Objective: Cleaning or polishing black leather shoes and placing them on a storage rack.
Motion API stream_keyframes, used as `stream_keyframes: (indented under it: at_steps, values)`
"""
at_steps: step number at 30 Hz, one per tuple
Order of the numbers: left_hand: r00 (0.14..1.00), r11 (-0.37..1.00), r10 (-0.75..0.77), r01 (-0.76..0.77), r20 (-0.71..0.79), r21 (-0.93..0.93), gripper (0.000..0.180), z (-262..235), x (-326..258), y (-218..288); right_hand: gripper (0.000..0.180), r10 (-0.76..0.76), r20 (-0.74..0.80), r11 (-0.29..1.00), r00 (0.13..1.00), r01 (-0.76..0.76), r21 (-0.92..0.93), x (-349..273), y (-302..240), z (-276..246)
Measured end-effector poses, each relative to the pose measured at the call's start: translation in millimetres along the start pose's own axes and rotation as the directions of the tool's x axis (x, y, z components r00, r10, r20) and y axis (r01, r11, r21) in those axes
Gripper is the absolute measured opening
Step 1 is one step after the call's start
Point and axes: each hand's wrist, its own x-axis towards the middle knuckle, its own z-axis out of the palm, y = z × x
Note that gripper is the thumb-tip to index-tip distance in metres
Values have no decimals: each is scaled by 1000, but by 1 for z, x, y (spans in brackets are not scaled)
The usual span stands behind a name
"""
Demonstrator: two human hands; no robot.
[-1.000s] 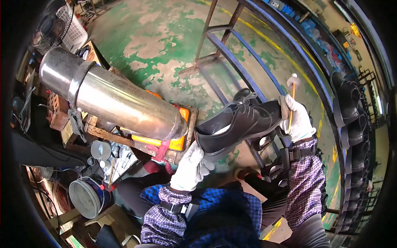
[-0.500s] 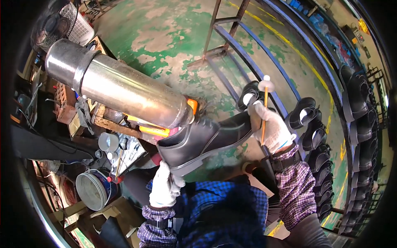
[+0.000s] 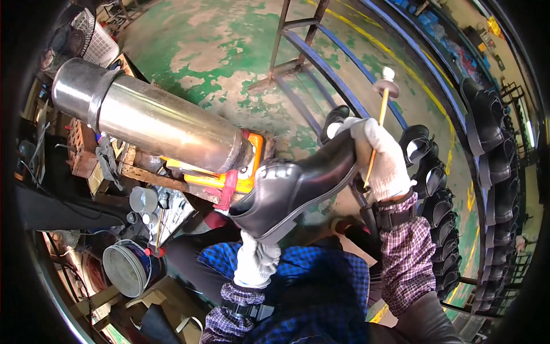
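A black leather lace-up shoe [image 3: 323, 178] is held between my two gloved hands, its toe up to the right and its heel low on the left. My left hand [image 3: 256, 262], in a white glove, grips it under the heel. At the toe, my right hand [image 3: 387, 160] is closed round the shoe and also holds a thin wooden stick [image 3: 383, 110] with a round disc and white tip at its top. A shiny metal cylinder [image 3: 172, 119] lies slanted beyond the shoe, its lower end close to the shoe's opening.
An orange frame [image 3: 254, 157] is under the cylinder's end. Several black shoes [image 3: 438, 209] line the rack [image 3: 338, 77] on the right. At left stand a white bucket [image 3: 123, 269], small cups [image 3: 143, 199] and a fan [image 3: 66, 40].
The shoe and my left hand have moved right, away from the cylinder's end. The stick in my right hand has tilted further right at its top.
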Motion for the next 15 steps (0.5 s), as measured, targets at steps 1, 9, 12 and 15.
stream_keyframes:
  at_steps: [1,9,12,15]
  values:
    - [992,996,-52,61,117,-70,57,-7,6,-2,29,-29,-34,998,999,31,50,1,-1,-9]
    - [989,979,-126,137,80,-148,67,-13,-8,-18,42,20,43,965,999,-8,-262,0,4,49]
    - [989,965,-133,144,64,-220,61,-13,-18,-7,42,72,34,890,997,-49,-452,24,11,68]
    - [962,901,-238,271,134,-340,69,11,-5,16,31,-144,16,860,989,133,-493,58,4,66]
